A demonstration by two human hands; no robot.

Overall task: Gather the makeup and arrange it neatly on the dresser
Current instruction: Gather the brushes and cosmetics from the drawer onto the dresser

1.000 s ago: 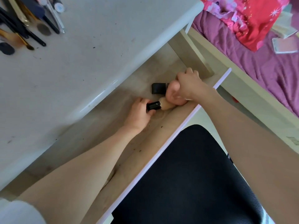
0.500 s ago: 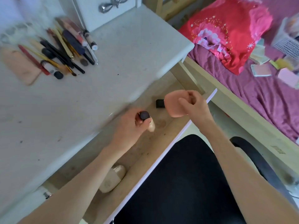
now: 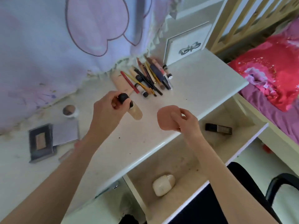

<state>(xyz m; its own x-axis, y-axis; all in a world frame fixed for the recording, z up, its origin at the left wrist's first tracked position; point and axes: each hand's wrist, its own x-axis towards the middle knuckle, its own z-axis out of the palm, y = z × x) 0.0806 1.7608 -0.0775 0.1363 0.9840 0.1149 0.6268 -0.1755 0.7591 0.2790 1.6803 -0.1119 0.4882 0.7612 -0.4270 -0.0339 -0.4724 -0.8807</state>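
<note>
My left hand [image 3: 107, 109] grips a beige foundation bottle [image 3: 136, 113] by its black cap, held over the white dresser top [image 3: 194, 88]. My right hand [image 3: 186, 121] pinches a round pink makeup sponge [image 3: 165, 118] above the dresser's front edge. A row of pencils, brushes and tubes [image 3: 150, 76] lies at the back of the dresser. A small round pot [image 3: 69, 110] and an open dark palette [image 3: 42, 141] lie to the left. In the open drawer [image 3: 186, 159] remain a dark rectangular case [image 3: 218, 128] and a cream compact [image 3: 163, 185].
A pale printed cloth [image 3: 72, 38] hangs over the back of the dresser. A small white drawer unit with a bow handle [image 3: 189, 44] stands at the back right. A black chair [image 3: 242, 191] sits below the drawer. A bed with red and purple bedding [image 3: 271, 75] is on the right.
Both hands rose out of the drawer to above the dresser top, the left carrying the bottle, the right the sponge. My view tilted up toward the dresser's back.
</note>
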